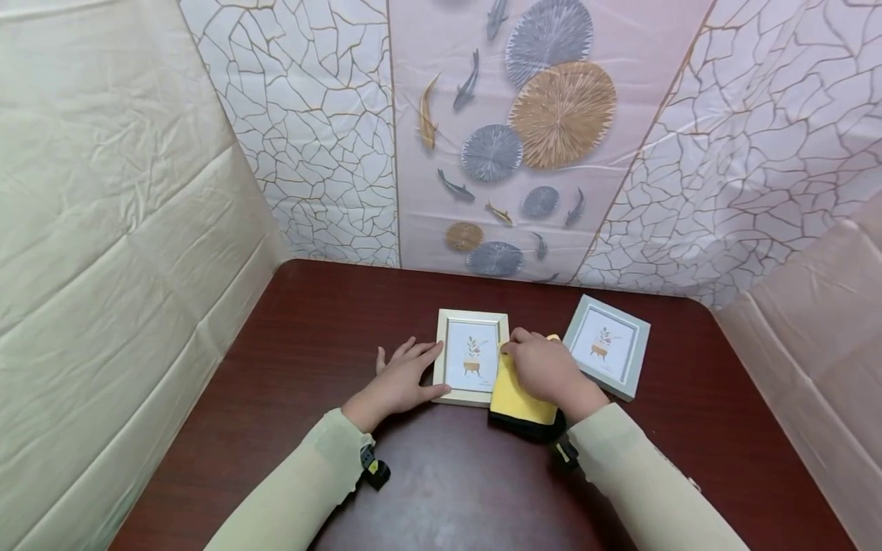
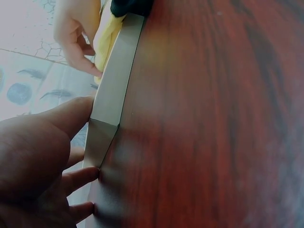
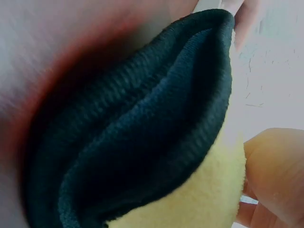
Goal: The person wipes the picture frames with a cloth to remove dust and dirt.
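Cream-coloured fabric sleeves (image 1: pixel 296 490) nearest, running in from the bottom edge, dark wrist device (image 1: pixel 374 468) below the left cuff.

Head view: cream rectangular picture frame (image 1: pixel 472 360) with a potted-plant print lies face up on the dark red-brown wooden table (image 1: pixel 310 344). Left hand (image 1: pixel 396 383) spread at its left side, thumb by the lower left corner, fingers extended. Right hand (image 1: pixel 544 371) clamped on a yellow plush cloth with a black fabric edge (image 1: pixel 520 398), at the frame's right side. Pale grey-green picture frame (image 1: pixel 606 346) lies turned at an angle beyond that hand. Patterned fabric backdrop (image 1: pixel 344 115) behind.

Left wrist view: thumb touches the frame's side; other fingertips near its corner. Right hand pinches the yellow cloth at the frame's far end.

Right wrist view: black edge forms a deep fold, yellow pile beside it; right hand only partly visible, at the right.
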Tool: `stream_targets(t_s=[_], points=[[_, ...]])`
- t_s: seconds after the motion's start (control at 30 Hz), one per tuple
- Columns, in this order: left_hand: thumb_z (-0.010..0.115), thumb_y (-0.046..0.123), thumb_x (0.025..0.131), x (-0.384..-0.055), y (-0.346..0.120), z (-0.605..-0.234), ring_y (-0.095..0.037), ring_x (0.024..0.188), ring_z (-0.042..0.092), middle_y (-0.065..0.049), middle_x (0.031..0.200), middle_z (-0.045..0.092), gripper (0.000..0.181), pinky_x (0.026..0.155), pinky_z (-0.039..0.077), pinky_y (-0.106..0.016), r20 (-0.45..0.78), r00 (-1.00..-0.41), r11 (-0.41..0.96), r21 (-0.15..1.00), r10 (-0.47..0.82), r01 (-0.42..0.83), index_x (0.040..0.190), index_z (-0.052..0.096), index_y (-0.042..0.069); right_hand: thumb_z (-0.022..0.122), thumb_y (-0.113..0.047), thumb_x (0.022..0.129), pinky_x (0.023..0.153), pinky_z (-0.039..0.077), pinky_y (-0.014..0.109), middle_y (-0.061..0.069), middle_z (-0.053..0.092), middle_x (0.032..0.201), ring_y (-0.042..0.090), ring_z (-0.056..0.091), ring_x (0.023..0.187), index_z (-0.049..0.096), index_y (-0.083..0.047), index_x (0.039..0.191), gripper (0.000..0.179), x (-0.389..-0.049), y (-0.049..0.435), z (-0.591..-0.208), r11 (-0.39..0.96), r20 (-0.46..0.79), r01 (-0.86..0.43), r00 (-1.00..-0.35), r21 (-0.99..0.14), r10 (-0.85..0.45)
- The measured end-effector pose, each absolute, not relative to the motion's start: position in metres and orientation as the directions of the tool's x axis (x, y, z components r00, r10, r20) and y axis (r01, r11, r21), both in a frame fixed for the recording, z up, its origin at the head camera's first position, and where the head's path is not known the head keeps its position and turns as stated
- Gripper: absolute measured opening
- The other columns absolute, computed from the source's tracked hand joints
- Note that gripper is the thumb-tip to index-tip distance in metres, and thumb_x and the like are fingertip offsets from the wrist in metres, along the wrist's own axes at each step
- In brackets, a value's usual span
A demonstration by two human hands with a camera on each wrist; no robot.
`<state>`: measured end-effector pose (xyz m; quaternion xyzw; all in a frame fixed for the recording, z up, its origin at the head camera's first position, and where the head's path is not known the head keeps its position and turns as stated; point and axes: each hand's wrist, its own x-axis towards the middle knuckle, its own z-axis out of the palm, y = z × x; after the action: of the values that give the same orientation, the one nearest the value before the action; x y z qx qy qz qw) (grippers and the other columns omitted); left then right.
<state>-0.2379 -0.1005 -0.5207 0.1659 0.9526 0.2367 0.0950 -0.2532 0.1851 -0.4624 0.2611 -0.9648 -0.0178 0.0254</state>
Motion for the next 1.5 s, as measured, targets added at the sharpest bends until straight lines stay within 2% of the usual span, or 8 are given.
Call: stream_targets(t_s=[0.23, 0.53, 0.8, 1.0, 1.13, 1.5], points=[[0.073, 0.062, 0.102, -0.239, -0.101, -0.522, -0.031, 0.168, 0.016, 0.004, 0.176, 0.037, 0.087, 0.123, -0.001, -0.08, -0.101, -0.927, 0.832, 0.482, 0.362, 0.273, 0.174, 0.035, 0.033, 0.06, -0.006, 0.107, 0.057, 0.051, 0.038, 0.006, 0.065, 0.106, 0.02, 0.061, 0.078, 0.083, -0.015, 0.123, 0.03, -0.232, 0.187, -0.465, 0.854, 0.064, -0.52, -0.851, 0.033, -0.521], [0.074, 0.061, 0.102, -0.239, -0.102, -0.522, -0.032, 0.168, 0.016, 0.002, 0.175, 0.038, 0.087, 0.123, 0.001, -0.08, -0.097, -0.925, 0.829, 0.484, 0.368, 0.28, 0.174, 0.036, 0.031, 0.068, -0.008, 0.104, 0.056, 0.051, 0.036, 0.006, 0.064, 0.102, 0.016, 0.057, 0.068, 0.084, -0.013, 0.12, 0.023, -0.21, 0.193, -0.468, 0.82, 0.116, -0.572, -0.814, 0.003, -0.569], [0.074, 0.061, 0.102, -0.243, -0.102, -0.527, -0.031, 0.168, 0.013, 0.001, 0.177, 0.036, 0.088, 0.123, -0.003, -0.079, -0.114, -0.924, 0.824, 0.501, 0.366, 0.264, 0.175, 0.033, 0.033, 0.072, -0.009, 0.102, 0.062, 0.051, 0.036, 0.005, 0.065, 0.103, 0.018, 0.062, 0.079, 0.084, -0.014, 0.117, 0.021, -0.194, 0.194, -0.469, 0.812, 0.127, -0.583, -0.804, 0.021, -0.581], [0.075, 0.056, 0.102, -0.241, -0.101, -0.525, -0.034, 0.168, 0.016, -0.002, 0.175, 0.039, 0.086, 0.123, -0.002, -0.081, -0.088, -0.922, 0.814, 0.506, 0.376, 0.284, 0.174, 0.037, 0.028, 0.079, -0.008, 0.099, 0.069, 0.055, 0.04, 0.005, 0.068, 0.106, 0.021, 0.066, 0.089, 0.084, -0.017, 0.117, 0.021, -0.192, 0.198, -0.47, 0.83, 0.14, -0.555, -0.826, -0.045, -0.545], [0.075, 0.056, 0.102, -0.241, -0.101, -0.527, -0.033, 0.168, 0.014, -0.001, 0.176, 0.038, 0.087, 0.123, -0.004, -0.08, -0.101, -0.923, 0.813, 0.516, 0.371, 0.27, 0.175, 0.035, 0.029, 0.082, -0.005, 0.096, 0.073, 0.057, 0.045, 0.003, 0.07, 0.104, 0.024, 0.067, 0.091, 0.085, -0.017, 0.112, 0.02, -0.195, 0.199, -0.472, 0.816, 0.177, -0.574, -0.812, -0.069, -0.556], [0.076, 0.057, 0.102, -0.239, -0.101, -0.518, -0.032, 0.168, 0.015, 0.0, 0.175, 0.039, 0.086, 0.123, -0.002, -0.08, -0.104, -0.922, 0.812, 0.519, 0.372, 0.269, 0.174, 0.038, 0.029, 0.08, -0.002, 0.095, 0.072, 0.058, 0.048, -0.001, 0.075, 0.107, 0.025, 0.07, 0.096, 0.087, -0.016, 0.105, 0.018, -0.201, 0.194, -0.473, 0.793, 0.222, -0.608, -0.779, -0.037, -0.586]])
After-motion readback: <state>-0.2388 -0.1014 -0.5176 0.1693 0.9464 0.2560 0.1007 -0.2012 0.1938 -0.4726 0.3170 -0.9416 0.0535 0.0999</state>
